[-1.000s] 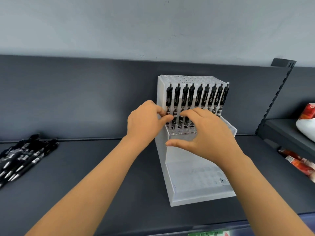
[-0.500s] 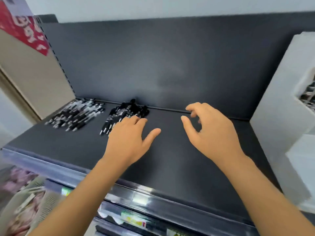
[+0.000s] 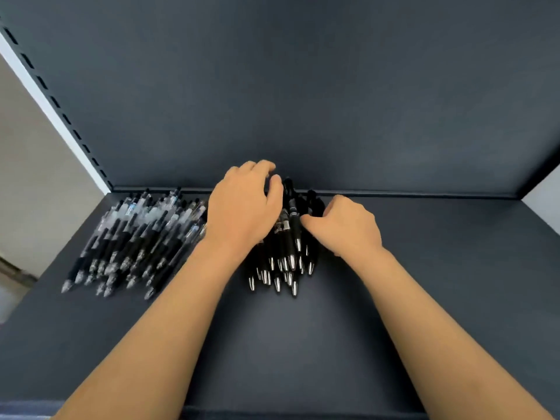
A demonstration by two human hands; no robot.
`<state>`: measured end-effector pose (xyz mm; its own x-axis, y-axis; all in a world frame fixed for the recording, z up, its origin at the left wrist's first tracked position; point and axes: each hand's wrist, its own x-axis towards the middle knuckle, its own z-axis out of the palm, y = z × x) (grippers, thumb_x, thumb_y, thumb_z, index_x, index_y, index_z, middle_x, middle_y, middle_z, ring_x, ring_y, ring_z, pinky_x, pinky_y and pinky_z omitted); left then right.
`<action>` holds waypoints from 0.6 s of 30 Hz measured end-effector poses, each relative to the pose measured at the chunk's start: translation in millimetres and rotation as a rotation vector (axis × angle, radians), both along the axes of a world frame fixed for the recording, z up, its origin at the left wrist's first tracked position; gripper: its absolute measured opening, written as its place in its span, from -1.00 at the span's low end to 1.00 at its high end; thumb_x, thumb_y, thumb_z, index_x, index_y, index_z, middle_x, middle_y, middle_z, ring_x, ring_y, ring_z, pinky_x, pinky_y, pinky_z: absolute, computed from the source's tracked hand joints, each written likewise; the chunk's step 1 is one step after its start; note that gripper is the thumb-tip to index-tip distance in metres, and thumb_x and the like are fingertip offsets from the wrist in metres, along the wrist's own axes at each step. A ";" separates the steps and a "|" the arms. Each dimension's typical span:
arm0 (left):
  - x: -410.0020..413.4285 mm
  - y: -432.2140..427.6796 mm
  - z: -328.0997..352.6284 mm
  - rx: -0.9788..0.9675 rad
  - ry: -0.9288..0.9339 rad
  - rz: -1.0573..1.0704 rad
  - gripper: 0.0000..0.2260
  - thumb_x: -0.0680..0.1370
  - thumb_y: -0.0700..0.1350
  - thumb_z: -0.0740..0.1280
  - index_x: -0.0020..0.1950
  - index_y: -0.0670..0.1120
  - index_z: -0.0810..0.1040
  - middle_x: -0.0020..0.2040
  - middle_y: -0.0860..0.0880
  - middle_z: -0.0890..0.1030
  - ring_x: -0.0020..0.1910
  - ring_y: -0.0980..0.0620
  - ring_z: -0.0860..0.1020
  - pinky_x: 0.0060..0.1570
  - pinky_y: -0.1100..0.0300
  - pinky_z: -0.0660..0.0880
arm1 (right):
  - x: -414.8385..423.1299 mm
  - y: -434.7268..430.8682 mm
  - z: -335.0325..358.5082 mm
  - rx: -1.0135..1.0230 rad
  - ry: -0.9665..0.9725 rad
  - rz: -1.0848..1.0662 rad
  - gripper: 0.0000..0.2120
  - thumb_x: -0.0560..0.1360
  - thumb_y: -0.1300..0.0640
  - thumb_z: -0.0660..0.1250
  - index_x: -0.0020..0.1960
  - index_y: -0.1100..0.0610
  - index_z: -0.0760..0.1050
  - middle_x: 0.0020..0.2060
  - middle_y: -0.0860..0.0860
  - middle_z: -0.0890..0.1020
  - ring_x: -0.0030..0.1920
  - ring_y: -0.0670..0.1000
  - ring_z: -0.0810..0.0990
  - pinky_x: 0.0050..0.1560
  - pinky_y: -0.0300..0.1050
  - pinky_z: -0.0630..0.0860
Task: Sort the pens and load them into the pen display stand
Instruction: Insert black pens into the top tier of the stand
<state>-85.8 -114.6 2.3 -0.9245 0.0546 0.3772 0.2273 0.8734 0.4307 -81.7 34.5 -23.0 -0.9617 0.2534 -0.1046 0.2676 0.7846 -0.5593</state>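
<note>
A heap of clear-barrelled pens (image 3: 133,234) with black grips lies on the dark shelf (image 3: 424,283), just left of the person's left hand (image 3: 242,213), tips pointing toward the shelf's front edge. The left hand arches over the near-left side of a second heap, the black pens (image 3: 285,262). Its fingers (image 3: 257,168) curl down onto the pens' clip ends, but their tips are hidden, so it cannot be told whether they clasp any pens or only rest on them.

Between the two sets of fingers, one black pen rides on top of the heap. The silver tips fan out below both hands. The right hand (image 3: 345,228) grasps the heap from its right edge, with its thumb against the top pen's side and its fingers curled in around the pens beyond it. The shelf to the right of those fingers is bare. The display stand is out of view.

The step in hand looks like gathering a batch of black pens for loading. It would go best if only a few pens are taken at once, all tips kept facing one way. The fingers should stay clear of the clear-barrelled heap to the left so the two sorts do not mix.
</note>
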 end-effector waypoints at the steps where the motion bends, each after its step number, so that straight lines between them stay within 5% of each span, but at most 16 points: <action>1: -2.9 -2.7 -4.8 0.003 -0.004 -0.008 -0.69 0.62 0.00 0.13 0.29 -0.05 0.49 0.14 0.03 0.59 0.15 -0.03 0.47 0.02 0.10 0.41 | -1.3 0.0 -1.3 0.011 -0.007 -0.014 -0.64 0.32 -0.20 0.30 -0.28 0.11 0.37 -0.35 0.01 0.58 -0.27 0.11 0.61 -0.39 -0.19 0.38; 11: -16.1 0.7 -13.2 0.159 0.010 -0.065 -0.74 0.57 0.00 0.21 0.22 0.00 0.54 0.03 0.15 0.61 0.08 0.09 0.51 -0.03 0.15 0.45 | -2.9 -3.2 -4.6 0.162 0.054 -0.017 -0.64 0.29 -0.19 0.35 -0.26 0.10 0.38 -0.39 -0.07 0.47 -0.39 -0.05 0.37 -0.47 -0.24 0.20; 18: -13.7 1.9 -16.5 0.231 0.027 -0.109 -0.78 0.57 -0.01 0.25 0.18 0.02 0.56 -0.03 0.18 0.61 0.05 0.10 0.52 -0.03 0.07 0.51 | -4.2 9.3 -1.7 0.058 0.036 -0.001 -0.72 0.43 0.02 0.24 -0.34 0.19 0.33 -0.42 0.05 0.52 -0.40 0.05 0.49 -0.47 -0.20 0.33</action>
